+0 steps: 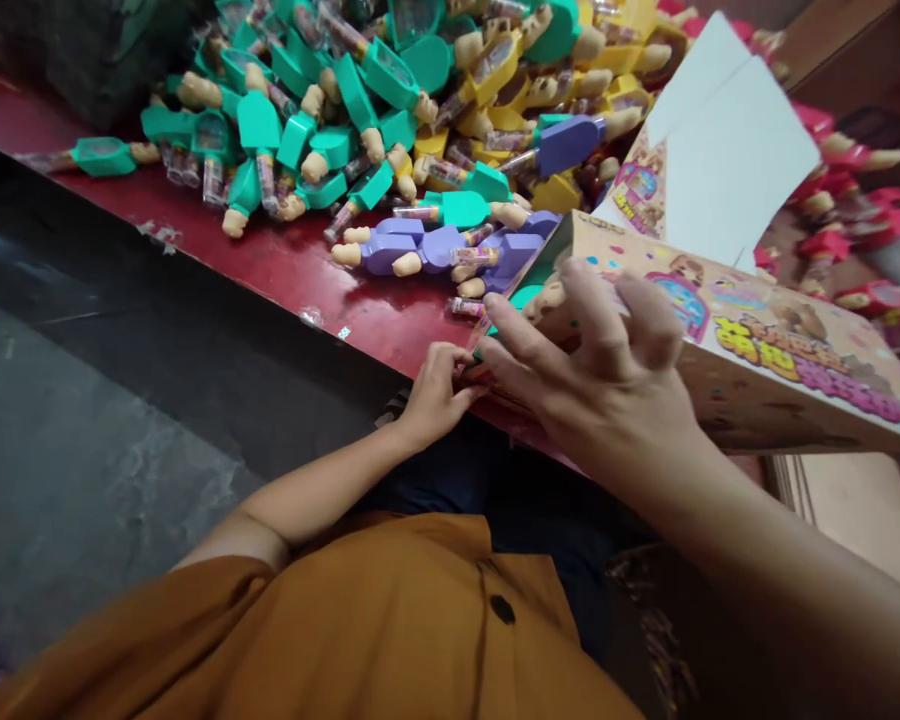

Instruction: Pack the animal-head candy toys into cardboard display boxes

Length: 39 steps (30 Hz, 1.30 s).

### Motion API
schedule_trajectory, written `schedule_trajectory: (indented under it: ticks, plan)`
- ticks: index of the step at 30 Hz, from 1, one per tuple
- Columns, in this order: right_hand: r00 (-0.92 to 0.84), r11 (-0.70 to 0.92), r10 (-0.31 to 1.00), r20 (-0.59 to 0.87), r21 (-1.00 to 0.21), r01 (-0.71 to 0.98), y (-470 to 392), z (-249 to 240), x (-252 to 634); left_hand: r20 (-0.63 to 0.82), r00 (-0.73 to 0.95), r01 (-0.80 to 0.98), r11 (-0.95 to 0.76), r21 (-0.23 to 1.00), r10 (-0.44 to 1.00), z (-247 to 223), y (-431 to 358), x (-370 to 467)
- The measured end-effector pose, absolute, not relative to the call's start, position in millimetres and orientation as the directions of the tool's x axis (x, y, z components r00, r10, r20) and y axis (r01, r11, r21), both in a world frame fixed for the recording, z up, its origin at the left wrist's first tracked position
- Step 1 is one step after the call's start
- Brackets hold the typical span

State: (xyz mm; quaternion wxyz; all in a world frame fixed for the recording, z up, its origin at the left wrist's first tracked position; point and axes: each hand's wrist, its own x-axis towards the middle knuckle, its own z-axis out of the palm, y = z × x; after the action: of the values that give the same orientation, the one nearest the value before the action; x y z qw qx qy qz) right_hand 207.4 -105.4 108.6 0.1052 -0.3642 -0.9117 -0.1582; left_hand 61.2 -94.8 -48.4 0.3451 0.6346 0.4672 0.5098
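A printed cardboard display box (832, 345) lies on its side along the table edge, its open end toward the left. My right hand (615, 380) is over that end, fingers spread and bent, nearest to the teal toy (529, 296) partly visible inside. My left hand (439, 395) is at the low near corner of the opening, its fingers pinched together. Whatever they grip is hidden. Just left of the box lie several purple toys (441, 250) with clear candy-filled tubes and beige knobby ends.
A large heap of teal toys (259, 125) and yellow toys (495, 70) covers the back of the red table (270, 270). Red toys (825, 240) lie behind the box. Its white flap (720, 140) stands up. Flat cardboard (855, 510) is below, right.
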Motion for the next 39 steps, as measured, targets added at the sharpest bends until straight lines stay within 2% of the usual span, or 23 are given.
schedule_trajectory:
  ticks: [4,7,10,15,21,23,25,28,30,31,33,35,39]
  plan:
    - [-0.690,0.651,0.644,0.330,0.238,0.721,-104.1,97.6,196.9,0.213,0.097,0.219,-0.230,0.948,0.972,-43.9,-95.0,61.1]
    - [-0.700,0.631,0.601,0.386,0.308,0.712,-104.0,94.7,192.9,0.224,0.127,0.266,-0.251,0.931,0.966,-40.1,-92.5,59.7]
    - [-0.727,0.611,0.579,0.368,0.394,0.686,-104.8,96.4,190.9,0.235,0.167,0.332,-0.279,0.901,0.958,-39.3,-90.1,58.8]
    - [-0.750,0.563,0.566,0.342,0.504,0.654,-105.8,91.3,186.1,0.249,0.201,0.283,-0.300,0.911,0.947,-43.5,-84.4,55.6]
    - [-0.776,0.646,0.531,0.340,0.431,0.630,-104.6,59.6,175.3,0.215,0.276,0.108,-0.253,0.962,0.937,-43.5,-82.7,42.4]
    - [-0.798,0.663,0.494,0.346,0.444,0.603,-108.5,65.0,177.9,0.220,0.302,0.019,-0.236,0.972,0.928,-32.2,-81.1,33.9]
    - [-0.793,0.669,0.464,0.394,0.431,0.606,-115.2,83.7,190.9,0.286,0.258,-0.014,-0.293,0.956,0.923,-10.2,-74.9,25.9]
    - [-0.638,0.554,0.493,0.591,0.353,0.754,-127.0,121.4,232.5,0.521,0.184,-0.010,-0.529,0.849,0.833,37.5,-58.1,24.2]
    - [-0.443,0.394,0.610,0.657,0.234,0.889,-133.1,137.8,267.6,0.615,0.190,-0.036,-0.620,0.783,0.765,67.5,-46.9,33.6]
    - [-0.353,0.326,0.677,0.646,0.166,0.931,-135.1,140.5,283.7,0.610,0.201,-0.063,-0.611,0.789,0.766,78.5,-42.4,41.0]
    - [-0.241,0.278,0.779,0.579,0.025,0.960,-136.4,134.9,307.7,0.519,0.216,-0.137,-0.501,0.855,0.827,90.3,-36.3,58.3]
    - [-0.185,0.283,0.820,0.542,-0.102,0.954,-134.2,120.4,318.0,0.382,0.241,-0.239,-0.327,0.914,0.892,90.6,-33.2,74.2]
    - [-0.034,0.212,0.847,0.530,-0.278,0.937,-123.3,98.9,315.7,0.205,0.277,-0.403,-0.080,0.912,0.939,83.8,-30.9,89.0]
